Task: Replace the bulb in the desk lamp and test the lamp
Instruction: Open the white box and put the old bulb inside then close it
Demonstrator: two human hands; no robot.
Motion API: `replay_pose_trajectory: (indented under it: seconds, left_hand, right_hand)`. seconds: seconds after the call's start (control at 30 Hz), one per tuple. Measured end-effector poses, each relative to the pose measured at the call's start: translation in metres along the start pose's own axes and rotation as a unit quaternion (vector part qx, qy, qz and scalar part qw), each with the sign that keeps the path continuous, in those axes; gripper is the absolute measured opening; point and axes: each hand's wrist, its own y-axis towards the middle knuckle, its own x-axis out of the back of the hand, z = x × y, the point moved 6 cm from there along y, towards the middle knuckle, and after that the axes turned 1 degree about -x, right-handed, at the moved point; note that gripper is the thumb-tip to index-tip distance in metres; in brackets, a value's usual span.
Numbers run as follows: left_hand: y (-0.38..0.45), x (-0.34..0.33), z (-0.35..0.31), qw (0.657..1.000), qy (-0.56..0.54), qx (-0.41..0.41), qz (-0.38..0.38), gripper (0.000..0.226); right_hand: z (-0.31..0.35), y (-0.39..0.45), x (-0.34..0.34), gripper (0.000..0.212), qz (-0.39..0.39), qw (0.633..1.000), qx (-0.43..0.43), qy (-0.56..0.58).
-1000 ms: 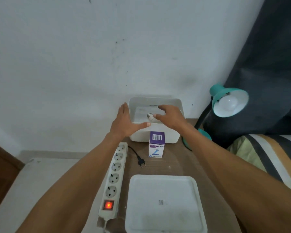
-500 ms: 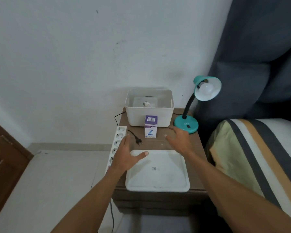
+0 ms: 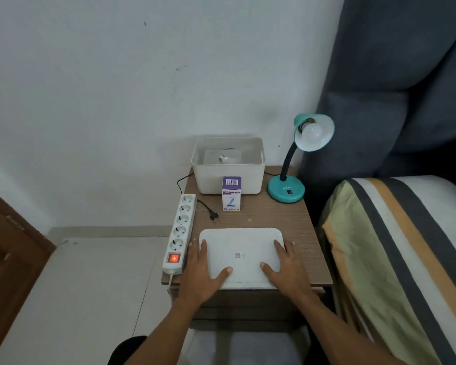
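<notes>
Both hands flat on lid (image 3: 244,248): left hand (image 3: 203,262) at its left edge, right hand (image 3: 287,262) at its right edge. Fingers straight, slightly spread, thumbs on top, nothing pinched. Lamp (image 3: 285,190) stands back right on table (image 3: 295,233), bulb (image 3: 312,132) in its shade, unlit. We judge only the test is left. Plug (image 3: 213,215) lies loose ahead of the left hand, near strip (image 3: 181,230), prongs pointing near-right. Left hand is nearer; strip's switch glows red.
</notes>
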Motion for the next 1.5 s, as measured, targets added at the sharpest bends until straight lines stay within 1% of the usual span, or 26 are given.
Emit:
replay_pose_trajectory:
  seconds: [0.07, 0.17, 0.3, 0.4, 0.53, 0.63, 0.73, 0.9, 1.1, 1.2, 1.3, 1.37, 1.5]
  left_hand:
    - [0.0, -0.004, 0.001, 1.0, 0.015, 0.013, -0.007, 0.126]
    - [0.001, -0.008, -0.003, 0.998, 0.044, 0.037, -0.02, 0.119]
    - [0.0, -0.008, -0.009, 0.997, 0.017, 0.056, -0.044, 0.11]
    - [0.001, -0.008, -0.011, 0.996, -0.005, 0.062, -0.056, 0.108]
    - [-0.001, -0.005, -0.01, 0.994, -0.041, 0.072, -0.076, 0.105]
    - [0.001, 0.003, -0.01, 0.99, -0.076, 0.079, -0.088, 0.105]
    - [0.012, 0.021, -0.016, 0.989, -0.084, 0.062, -0.107, 0.105]
    - [0.056, 0.072, -0.04, 0.983, -0.083, 0.004, -0.162, 0.1]
    - [0.14, 0.137, -0.061, 0.972, -0.051, -0.072, -0.22, 0.095]
    - [0.186, 0.16, -0.073, 0.97, -0.048, -0.085, -0.223, 0.088]
    - [0.229, 0.168, -0.076, 0.973, -0.053, -0.08, -0.21, 0.092]
    - [0.253, 0.171, -0.075, 0.974, -0.052, -0.082, -0.203, 0.091]
    - [0.283, 0.17, -0.078, 0.973, -0.046, -0.099, -0.201, 0.071]
  right_hand:
    - [0.001, -0.002, -0.003, 0.079, -0.016, 1.0, 0.004, -0.015]
    - [0.003, -0.005, -0.007, 0.078, -0.041, 0.999, 0.004, -0.031]
    - [0.006, -0.003, -0.009, 0.079, -0.066, 0.997, -0.018, -0.031]
    - [0.005, -0.004, -0.01, 0.077, -0.066, 0.997, -0.035, -0.011]
    - [0.006, -0.005, -0.003, 0.076, -0.058, 0.996, -0.057, 0.047]
    - [0.012, -0.002, 0.005, 0.076, -0.062, 0.994, -0.054, 0.075]
    - [0.023, 0.007, 0.018, 0.075, -0.071, 0.992, -0.047, 0.092]
    - [0.062, 0.042, 0.056, 0.076, -0.116, 0.987, 0.0, 0.113]
    - [0.119, 0.118, 0.116, 0.074, -0.159, 0.981, 0.037, 0.102]
    - [0.14, 0.158, 0.133, 0.076, -0.157, 0.98, 0.048, 0.11]
    - [0.153, 0.196, 0.141, 0.077, -0.147, 0.98, 0.042, 0.13]
    - [0.158, 0.217, 0.141, 0.078, -0.138, 0.982, 0.036, 0.126]
    - [0.159, 0.25, 0.134, 0.078, -0.117, 0.986, 0.025, 0.113]
